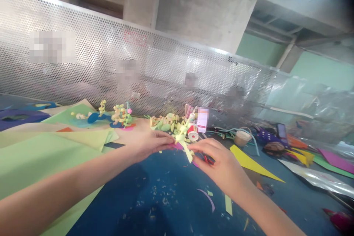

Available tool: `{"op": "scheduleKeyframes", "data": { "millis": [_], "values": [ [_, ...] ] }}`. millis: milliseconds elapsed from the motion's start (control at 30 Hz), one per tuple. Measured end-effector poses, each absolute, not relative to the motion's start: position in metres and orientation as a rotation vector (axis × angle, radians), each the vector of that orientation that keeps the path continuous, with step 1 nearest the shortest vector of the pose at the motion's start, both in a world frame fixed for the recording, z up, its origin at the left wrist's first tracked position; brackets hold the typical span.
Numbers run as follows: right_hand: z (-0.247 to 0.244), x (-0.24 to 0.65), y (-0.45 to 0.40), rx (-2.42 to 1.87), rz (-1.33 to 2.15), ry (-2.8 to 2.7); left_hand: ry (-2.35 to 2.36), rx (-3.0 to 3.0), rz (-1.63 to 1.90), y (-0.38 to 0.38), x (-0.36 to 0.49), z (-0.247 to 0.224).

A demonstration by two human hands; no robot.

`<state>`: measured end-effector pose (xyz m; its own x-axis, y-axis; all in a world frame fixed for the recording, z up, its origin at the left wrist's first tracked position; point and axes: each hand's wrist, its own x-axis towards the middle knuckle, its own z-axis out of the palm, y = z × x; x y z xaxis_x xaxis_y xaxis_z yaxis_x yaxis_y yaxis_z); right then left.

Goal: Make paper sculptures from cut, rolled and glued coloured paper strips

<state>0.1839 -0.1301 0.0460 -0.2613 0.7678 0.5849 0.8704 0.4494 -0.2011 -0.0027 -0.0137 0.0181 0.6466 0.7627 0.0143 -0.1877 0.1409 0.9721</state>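
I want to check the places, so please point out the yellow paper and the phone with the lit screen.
Yellow paper [251, 163]: head view, its middle.
Phone [202, 122]: head view, its screen.

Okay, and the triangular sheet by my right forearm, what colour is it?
Plain yellow, clearest in the head view.

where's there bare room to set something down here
Barest: the blue table between the green sheet and lilac strip, nearer you than the left hand and right hand; only small scraps there. Crowded: beyond the paper piece you hold, with paper figures and phone, and right, past the yellow sheet.
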Motion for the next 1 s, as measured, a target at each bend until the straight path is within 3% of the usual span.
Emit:
{"op": "scheduleKeyframes", "data": {
  "millis": [167,500,600,700,1000],
  "values": [
    [0.046,0.173,-0.136,-1.29,-0.65,-2.346,0.661,1.529,0.706,-0.019,0.0,0.019],
    [0.046,0.146,-0.131,-1.418,-0.81,-2.487,0.543,2.316,0.81,-0.029,0.003,0.01],
    [0.05,0.144,-0.124,-1.544,-0.581,-2.408,0.528,2.242,0.804,-0.036,0.003,0.011],
    [0.056,0.149,-0.117,-1.673,-0.084,-2.266,0.527,2.125,0.773,-0.037,0.003,0.01],
    [0.067,0.173,-0.102,-1.591,1.065,-1.779,0.533,1.934,0.726,-0.035,0.004,0.008]
  ]
}}
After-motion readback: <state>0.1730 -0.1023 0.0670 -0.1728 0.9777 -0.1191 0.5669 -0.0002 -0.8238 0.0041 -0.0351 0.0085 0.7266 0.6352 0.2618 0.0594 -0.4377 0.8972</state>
